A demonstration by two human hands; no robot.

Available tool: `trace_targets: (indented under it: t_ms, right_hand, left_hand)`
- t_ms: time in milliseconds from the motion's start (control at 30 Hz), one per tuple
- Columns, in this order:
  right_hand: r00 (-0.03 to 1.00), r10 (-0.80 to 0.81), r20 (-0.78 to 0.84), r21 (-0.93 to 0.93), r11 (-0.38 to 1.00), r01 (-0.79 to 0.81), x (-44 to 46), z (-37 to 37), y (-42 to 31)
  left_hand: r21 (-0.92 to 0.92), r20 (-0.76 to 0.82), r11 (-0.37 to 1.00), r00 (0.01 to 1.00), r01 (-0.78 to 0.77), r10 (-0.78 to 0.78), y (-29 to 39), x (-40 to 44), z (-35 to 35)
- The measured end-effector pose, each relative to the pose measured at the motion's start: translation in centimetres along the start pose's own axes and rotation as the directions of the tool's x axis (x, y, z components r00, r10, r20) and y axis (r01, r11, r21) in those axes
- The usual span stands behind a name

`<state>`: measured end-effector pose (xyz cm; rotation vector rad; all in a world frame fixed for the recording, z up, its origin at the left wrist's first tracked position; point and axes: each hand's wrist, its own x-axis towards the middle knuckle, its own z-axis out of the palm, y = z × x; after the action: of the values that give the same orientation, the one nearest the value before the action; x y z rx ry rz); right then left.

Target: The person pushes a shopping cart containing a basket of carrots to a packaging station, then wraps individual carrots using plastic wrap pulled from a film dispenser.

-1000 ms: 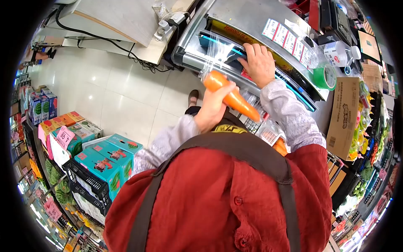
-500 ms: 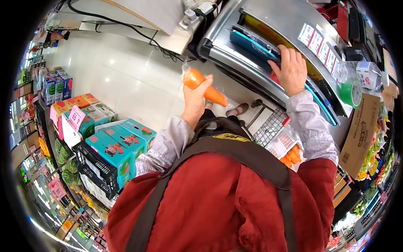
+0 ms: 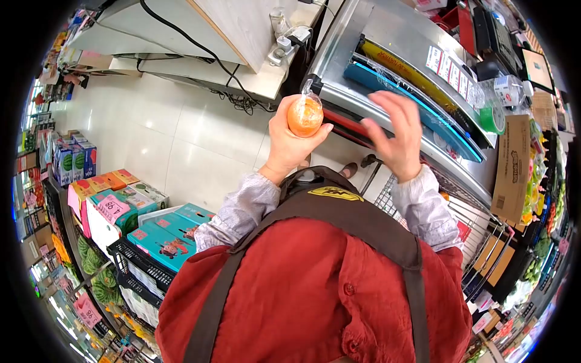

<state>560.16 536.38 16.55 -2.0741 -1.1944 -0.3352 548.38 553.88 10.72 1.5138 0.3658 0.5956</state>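
Observation:
My left hand (image 3: 289, 134) is wrapped around a carrot (image 3: 305, 118) covered in clear plastic film. Its thick end points up at me, and a twist of film sticks out above it. My right hand (image 3: 396, 133) is raised to the right of the carrot, fingers apart, slightly blurred, with nothing seen in it. Beyond that hand lies a metal machine (image 3: 342, 51) with a blue strip (image 3: 417, 106) and a yellow strip (image 3: 411, 72) along it. Printed price labels (image 3: 448, 66) are stuck to its top.
A wire cart (image 3: 481, 242) stands at my right, beside a brown carton (image 3: 511, 169). Green tape (image 3: 492, 120) and a plastic bottle (image 3: 508, 89) sit on the machine's end. Teal boxes (image 3: 169, 239) are stacked at left. A black cable (image 3: 187, 39) hangs near the cabinet.
My right hand has come off the machine's strips toward the carrot. My left hand has turned the carrot from lying sideways to end-on and shifted it right and slightly forward.

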Motion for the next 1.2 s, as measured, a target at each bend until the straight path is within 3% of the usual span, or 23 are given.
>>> trace_targets:
  t_ms: [33, 100, 267, 367, 433, 533, 700, 833, 900, 1167, 1200]
  right_hand:
    - [1.000, -0.028, -0.007, 0.145, 0.989, 0.028, 0.7, 0.2, -2.0]
    - [0.992, -0.130, 0.004, 0.256, 0.959, 0.124, 2.5, 0.6, -4.6]
    - [0.978, -0.198, 0.068, 0.379, 0.912, 0.158, 3.4, 1.6, -5.5]
    - [0.967, -0.246, 0.061, 0.476, 0.859, 0.189, 2.7, 1.8, -6.0]
    - [0.964, -0.258, 0.058, 0.456, 0.866, 0.205, 2.8, 1.4, -6.2]
    - [0.962, -0.263, 0.075, 0.399, 0.892, 0.213, 2.8, 1.1, -6.7]
    - [0.993, -0.114, 0.042, 0.405, 0.910, 0.088, 3.1, 1.1, -7.6]
    - [0.985, -0.156, -0.069, 0.338, 0.925, 0.170, 3.1, 1.6, -7.7]
    - [0.982, -0.151, -0.115, 0.312, 0.933, 0.180, 2.8, 2.1, -7.5]
    - [0.964, -0.105, -0.245, 0.262, 0.950, 0.170, 2.9, 2.2, -7.5]
    - [0.977, 0.003, -0.212, 0.303, 0.951, 0.063, 2.8, 2.1, -7.8]
  left_hand:
    - [-0.002, 0.008, 1.000, 1.000, -0.001, 0.001, 0.2, -0.1, -0.2]
    - [-0.012, 0.027, 0.999, 0.999, -0.033, 0.033, 0.9, 0.0, -0.5]
    - [0.181, 0.120, 0.968, 0.981, -0.172, 0.152, 2.3, -0.1, -1.8]
    - [0.033, 0.164, 0.981, 0.969, -0.192, 0.185, 2.7, -0.2, -2.0]
    - [0.035, 0.173, 0.975, 0.962, -0.220, 0.211, 2.7, -0.3, -2.1]
    - [-0.017, 0.207, 0.994, 0.972, -0.110, 0.112, 2.7, -0.7, -2.5]
    - [0.034, 0.258, 0.978, 0.947, -0.204, 0.189, 3.6, -0.4, -2.9]
    - [0.039, 0.354, 0.987, 0.926, -0.158, 0.134, 3.8, -0.2, -3.5]
    - [0.084, 0.312, 0.965, 0.926, -0.250, 0.213, 4.1, -0.1, -3.4]
    - [0.100, 0.427, 0.945, 0.871, -0.311, 0.242, 4.9, 0.7, -3.8]
    - [0.116, 0.476, 0.935, 0.845, -0.334, 0.243, 5.0, 0.9, -4.0]
